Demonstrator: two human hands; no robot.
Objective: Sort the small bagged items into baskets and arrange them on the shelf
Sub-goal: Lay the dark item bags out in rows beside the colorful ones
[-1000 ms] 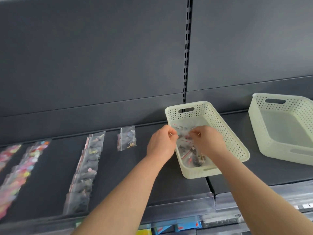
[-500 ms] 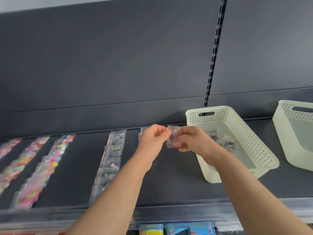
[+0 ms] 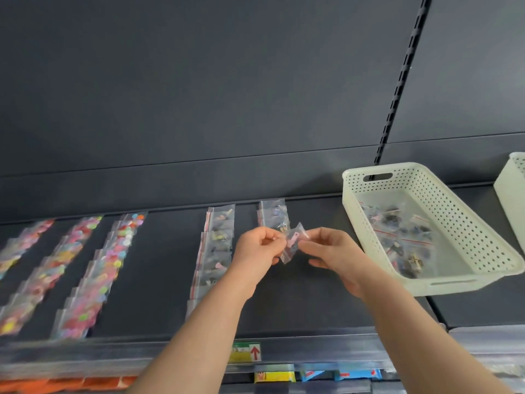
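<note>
My left hand (image 3: 257, 248) and my right hand (image 3: 331, 251) pinch one small clear bag (image 3: 292, 244) between them, above the dark shelf (image 3: 312, 302). The bag has a pink item inside. Just behind it lies a short stack of similar bags (image 3: 273, 214). A long row of clear bags (image 3: 216, 245) runs front to back to the left of my hands. A cream perforated basket (image 3: 443, 284) stands to the right, holding several bagged dark items (image 3: 403, 240).
Three rows of colourful bagged items (image 3: 93, 277) cover the left of the shelf. A second cream basket (image 3: 511, 200) shows at the right edge. A clear price rail with a yellow label (image 3: 244, 352) fronts the shelf.
Both hands lifted a bag out of the basket and carried it left, to a spot in front of the short stack. The view has swung left too.
</note>
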